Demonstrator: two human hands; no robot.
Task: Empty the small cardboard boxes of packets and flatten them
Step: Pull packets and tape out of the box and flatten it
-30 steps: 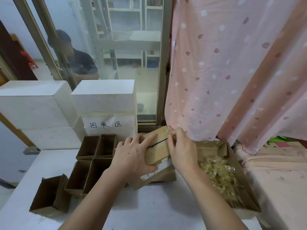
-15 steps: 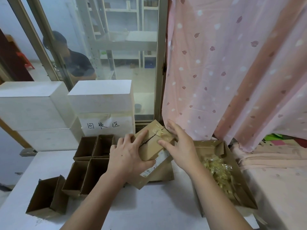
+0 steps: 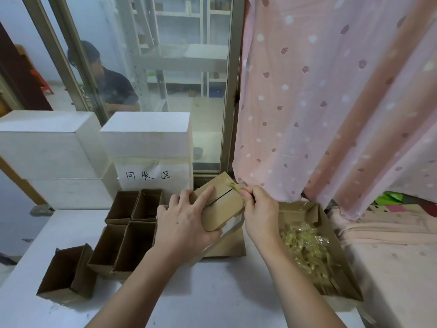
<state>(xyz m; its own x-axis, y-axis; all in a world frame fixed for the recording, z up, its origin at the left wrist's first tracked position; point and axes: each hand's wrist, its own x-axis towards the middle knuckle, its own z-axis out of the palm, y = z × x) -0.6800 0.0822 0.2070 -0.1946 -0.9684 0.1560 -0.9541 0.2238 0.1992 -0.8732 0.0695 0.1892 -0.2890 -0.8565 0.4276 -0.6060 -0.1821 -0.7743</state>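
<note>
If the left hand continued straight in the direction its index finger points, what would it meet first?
Probably the bunched tape strip that the right hand pinches at the sealed box's far edge; beyond it hangs the pink curtain. Depth is uncertain.

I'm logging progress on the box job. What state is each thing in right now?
Small cardboard box: still closed, tilted, tape partly peeled.
Tape: one end lifted off the box.
Left hand: holds the box.
Right hand: pinches the tape end.
Empty boxes: open, upright, not flattened.
Large tray box: open, holds clear packets.
</note>
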